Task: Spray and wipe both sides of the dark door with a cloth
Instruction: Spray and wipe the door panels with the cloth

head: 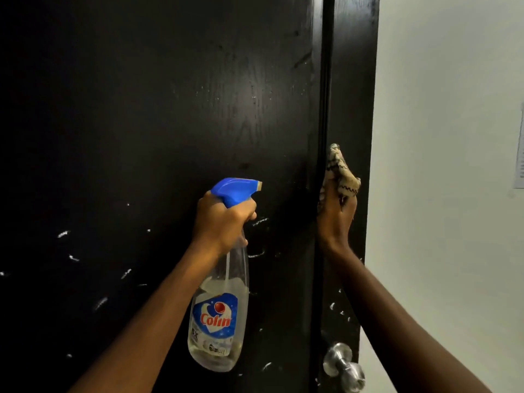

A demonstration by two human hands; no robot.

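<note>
Left hand (222,221) grips clear spray bottle (218,321); right hand (336,219) grips cloth (340,174).

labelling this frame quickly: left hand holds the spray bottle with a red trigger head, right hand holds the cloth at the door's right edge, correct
Not quite. The head view shows the trigger head is blue, not red. The rest stands: the left hand grips the spray bottle, and the right hand holds the cloth at the dark door's right edge.
</note>
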